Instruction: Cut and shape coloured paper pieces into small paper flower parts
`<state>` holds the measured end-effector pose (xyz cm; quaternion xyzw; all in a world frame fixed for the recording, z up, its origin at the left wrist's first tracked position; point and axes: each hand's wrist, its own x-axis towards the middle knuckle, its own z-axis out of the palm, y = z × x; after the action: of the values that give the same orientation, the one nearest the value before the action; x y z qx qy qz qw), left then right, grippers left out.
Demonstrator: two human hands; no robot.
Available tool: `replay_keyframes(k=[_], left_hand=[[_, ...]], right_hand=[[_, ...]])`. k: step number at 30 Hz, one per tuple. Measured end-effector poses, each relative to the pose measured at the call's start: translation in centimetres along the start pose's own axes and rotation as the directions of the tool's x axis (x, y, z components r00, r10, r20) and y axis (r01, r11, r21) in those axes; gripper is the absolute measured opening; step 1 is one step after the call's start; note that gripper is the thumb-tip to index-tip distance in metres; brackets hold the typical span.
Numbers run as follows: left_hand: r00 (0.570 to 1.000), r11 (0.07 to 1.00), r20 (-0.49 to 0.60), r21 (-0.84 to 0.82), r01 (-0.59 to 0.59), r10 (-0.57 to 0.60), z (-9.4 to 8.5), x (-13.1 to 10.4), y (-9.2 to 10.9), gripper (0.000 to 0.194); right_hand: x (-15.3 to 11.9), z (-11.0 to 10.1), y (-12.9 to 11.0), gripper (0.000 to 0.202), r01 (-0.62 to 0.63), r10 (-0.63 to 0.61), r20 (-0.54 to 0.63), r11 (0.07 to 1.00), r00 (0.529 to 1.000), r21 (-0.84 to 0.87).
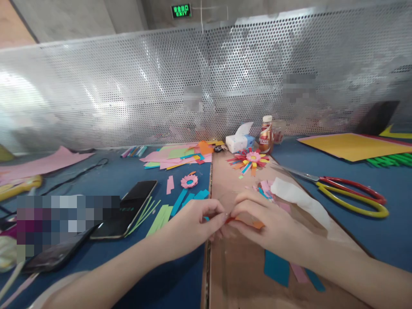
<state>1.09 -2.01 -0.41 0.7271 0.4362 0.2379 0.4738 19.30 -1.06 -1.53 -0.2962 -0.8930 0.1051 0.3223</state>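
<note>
My left hand (201, 221) and my right hand (262, 216) meet over the wooden board, fingertips pinched close together. Between them is a small strip of orange paper (230, 219), mostly hidden by the fingers. Another orange end pokes out beneath my right fingers. Left of my hands lie blue paper strips (180, 201), green strips (160, 219) and a pink paper ring (189, 181) with petal-like edges. Beyond them rests a multicoloured paper flower (252, 158). Under my right wrist are a blue paper piece (277, 267) and a pink strip.
Scissors (350, 193) with red and yellow handles lie at right, beside white tissue (299, 201). A tissue pack (240, 143) and drink bottle (266, 135) stand at the back. Two phones, one a black phone (127, 210), lie left. A perforated metal screen (128, 98) closes the far side.
</note>
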Motion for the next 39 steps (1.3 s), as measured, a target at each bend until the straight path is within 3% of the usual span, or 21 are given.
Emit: replay_keyframes(k=[10, 19, 22, 26, 28, 31, 36, 39], left_hand=[[0.997, 0.997, 0.021, 0.027, -0.075, 0.074, -0.2, -0.1, 0.3, 0.027], [0.993, 0.945, 0.015, 0.305, -0.114, 0.115, -0.6, -0.7, 1.7, 0.016], [0.98, 0.888, 0.026, 0.418, -0.192, 0.2, -0.7, -0.6, 1.2, 0.015], [0.916, 0.718, 0.097, 0.591, -0.369, 0.39, -0.9, -0.5, 0.0, 0.018], [0.891, 0.674, 0.114, 0.613, -0.411, 0.439, -0.9, -0.5, -0.3, 0.018], [0.893, 0.717, 0.084, 0.564, -0.409, 0.443, -1.1, -0.6, -0.3, 0.015], [0.959, 0.904, -0.018, 0.34, -0.26, 0.283, -1.2, -0.6, 0.3, 0.015], [0.969, 0.932, -0.038, 0.288, -0.222, 0.243, -1.2, -0.5, 0.4, 0.014]], right_hand=[[-0.1, 0.1, 0.0, 0.001, -0.035, 0.037, -0.047, 0.998, 0.998, 0.055], [-0.1, -0.8, -1.2, 0.005, -0.086, 0.085, -0.075, 0.996, 0.994, -0.01], [-0.2, -0.4, -0.8, 0.004, -0.07, 0.073, -0.063, 0.997, 0.995, 0.036], [-0.3, -0.1, -0.2, 0.009, -0.039, 0.041, -0.027, 0.995, 0.999, 0.09], [-0.3, -0.3, -0.2, 0.008, -0.028, 0.029, -0.007, 0.993, 1.0, 0.119], [-0.2, -0.8, -0.6, 0.005, -0.015, 0.017, -0.01, 0.992, 1.0, 0.128], [0.3, -1.7, -1.4, 0.01, -0.019, 0.021, -0.017, 0.997, 1.0, 0.074], [0.4, -1.7, -1.6, 0.007, -0.009, 0.009, -0.01, 0.999, 1.0, 0.047]])
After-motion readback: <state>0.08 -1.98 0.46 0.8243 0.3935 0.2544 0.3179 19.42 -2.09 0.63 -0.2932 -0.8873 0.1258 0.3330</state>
